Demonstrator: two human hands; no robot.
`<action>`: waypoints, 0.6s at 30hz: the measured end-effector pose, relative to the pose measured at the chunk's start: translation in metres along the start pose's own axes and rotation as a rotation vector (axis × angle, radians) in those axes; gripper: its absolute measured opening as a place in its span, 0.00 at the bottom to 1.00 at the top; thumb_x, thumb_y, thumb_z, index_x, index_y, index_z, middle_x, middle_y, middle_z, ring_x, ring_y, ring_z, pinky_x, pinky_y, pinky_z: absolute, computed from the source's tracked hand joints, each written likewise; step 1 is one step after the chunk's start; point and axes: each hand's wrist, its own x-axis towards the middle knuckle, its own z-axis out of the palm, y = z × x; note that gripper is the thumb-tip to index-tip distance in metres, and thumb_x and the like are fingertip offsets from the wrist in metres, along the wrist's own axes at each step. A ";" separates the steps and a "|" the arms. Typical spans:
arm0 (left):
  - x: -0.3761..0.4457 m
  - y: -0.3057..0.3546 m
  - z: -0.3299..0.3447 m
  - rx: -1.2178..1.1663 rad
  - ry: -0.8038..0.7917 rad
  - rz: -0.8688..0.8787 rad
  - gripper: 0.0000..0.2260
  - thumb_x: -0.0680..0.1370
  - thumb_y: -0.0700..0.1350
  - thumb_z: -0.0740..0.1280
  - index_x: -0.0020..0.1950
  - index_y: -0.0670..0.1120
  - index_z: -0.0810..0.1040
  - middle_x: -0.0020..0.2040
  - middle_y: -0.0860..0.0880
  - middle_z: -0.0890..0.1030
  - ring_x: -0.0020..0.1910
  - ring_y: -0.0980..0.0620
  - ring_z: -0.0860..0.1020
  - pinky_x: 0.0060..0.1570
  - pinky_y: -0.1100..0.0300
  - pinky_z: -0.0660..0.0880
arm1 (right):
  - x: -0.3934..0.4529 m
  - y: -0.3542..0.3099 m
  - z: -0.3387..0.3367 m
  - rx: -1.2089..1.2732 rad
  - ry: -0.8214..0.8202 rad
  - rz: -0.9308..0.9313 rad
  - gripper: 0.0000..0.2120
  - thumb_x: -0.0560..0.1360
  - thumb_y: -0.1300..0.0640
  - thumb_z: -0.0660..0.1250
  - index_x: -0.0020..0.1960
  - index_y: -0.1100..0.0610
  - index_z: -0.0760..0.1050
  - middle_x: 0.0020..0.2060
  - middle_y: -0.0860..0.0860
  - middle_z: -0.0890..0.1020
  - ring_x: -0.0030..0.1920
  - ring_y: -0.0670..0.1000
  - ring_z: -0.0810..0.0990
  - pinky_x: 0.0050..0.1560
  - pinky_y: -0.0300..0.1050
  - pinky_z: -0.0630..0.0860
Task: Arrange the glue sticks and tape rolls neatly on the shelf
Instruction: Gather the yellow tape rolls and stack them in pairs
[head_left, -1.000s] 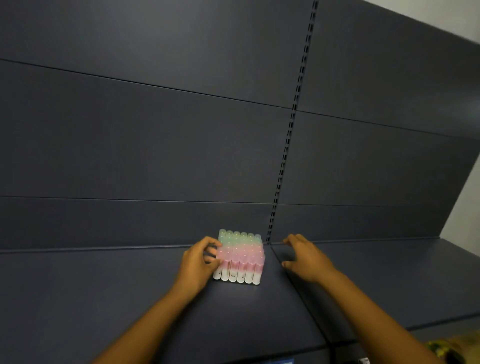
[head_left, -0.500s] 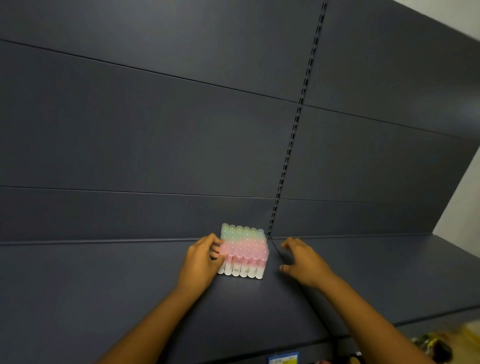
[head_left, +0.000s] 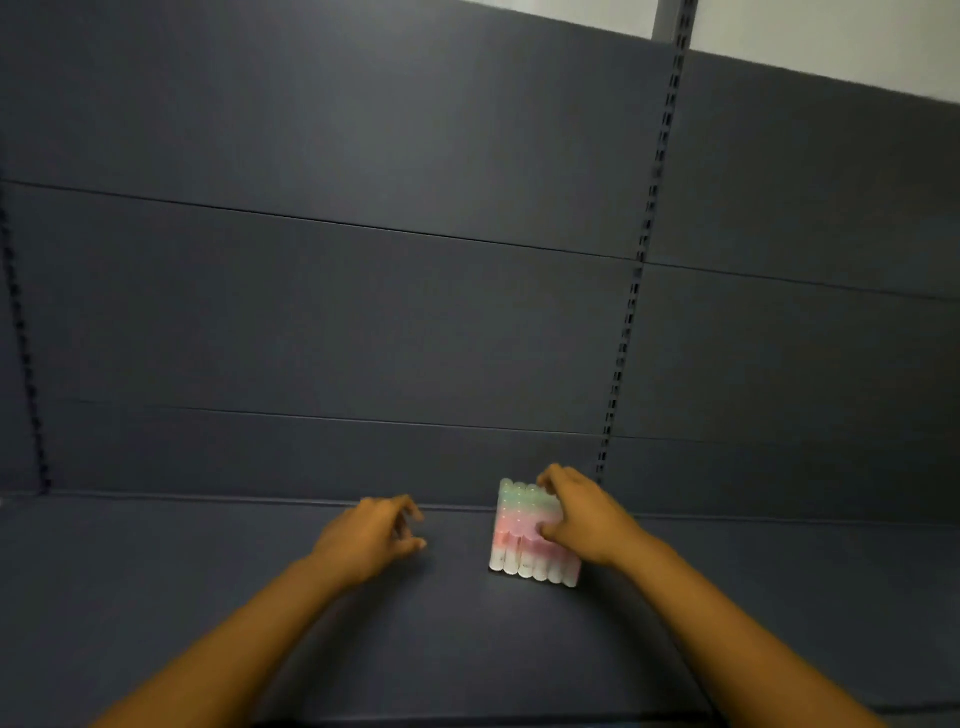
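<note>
Glue sticks (head_left: 524, 530) upright near shelf (head_left: 208, 597) back edge — right grip (head_left: 582, 519) grasping block; left grip (head_left: 369, 535) released.

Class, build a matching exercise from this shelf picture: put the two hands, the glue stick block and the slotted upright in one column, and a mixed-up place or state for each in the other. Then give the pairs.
1. left hand
2. right hand
3. glue stick block
4. slotted upright

A. stands on the shelf
B. runs up the back panel
C. grips the block
D. holds nothing, fingers loosely curled

Pairs: 1-D, 2-C, 3-A, 4-B
</note>
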 end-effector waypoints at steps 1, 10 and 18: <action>-0.010 -0.008 -0.017 0.065 -0.033 -0.036 0.17 0.74 0.57 0.71 0.59 0.53 0.76 0.50 0.56 0.82 0.48 0.55 0.80 0.50 0.58 0.76 | 0.004 -0.012 0.003 0.014 -0.018 -0.038 0.25 0.73 0.50 0.71 0.66 0.52 0.67 0.62 0.50 0.73 0.62 0.52 0.74 0.60 0.49 0.73; -0.163 -0.067 -0.119 0.288 -0.070 -0.387 0.18 0.77 0.58 0.67 0.63 0.52 0.74 0.57 0.50 0.79 0.54 0.49 0.78 0.53 0.52 0.76 | 0.011 -0.152 0.059 0.071 -0.183 -0.390 0.31 0.71 0.44 0.73 0.67 0.55 0.67 0.65 0.54 0.73 0.66 0.54 0.71 0.65 0.48 0.70; -0.317 -0.131 -0.176 0.328 0.055 -0.664 0.16 0.75 0.58 0.68 0.59 0.55 0.75 0.55 0.53 0.80 0.52 0.51 0.79 0.52 0.51 0.78 | -0.003 -0.299 0.102 0.097 -0.296 -0.622 0.32 0.72 0.41 0.72 0.69 0.54 0.65 0.67 0.53 0.71 0.67 0.54 0.70 0.65 0.48 0.71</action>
